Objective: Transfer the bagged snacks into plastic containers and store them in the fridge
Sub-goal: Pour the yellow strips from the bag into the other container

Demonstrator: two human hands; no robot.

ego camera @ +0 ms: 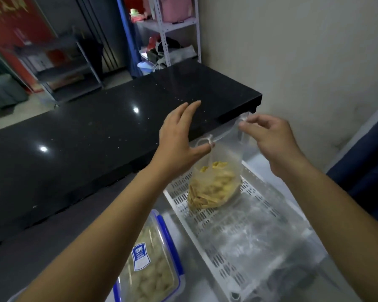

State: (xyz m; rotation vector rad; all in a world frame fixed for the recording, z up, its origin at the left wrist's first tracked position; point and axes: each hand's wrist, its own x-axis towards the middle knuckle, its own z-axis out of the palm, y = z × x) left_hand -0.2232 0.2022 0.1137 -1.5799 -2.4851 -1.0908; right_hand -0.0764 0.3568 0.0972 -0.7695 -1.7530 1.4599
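Snack bag (212, 188) upright over slotted tray (207, 227), right hand (271, 140) pinching 1 top corner, left hand (177, 136) fingers straight, tie (205, 140) looped on thumb: unwind slowly, keep mouth upward to avoid spills.

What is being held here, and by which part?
The clear snack bag: the right hand pinches its top corner, and a loop at its mouth hangs round the thumb of the left hand.
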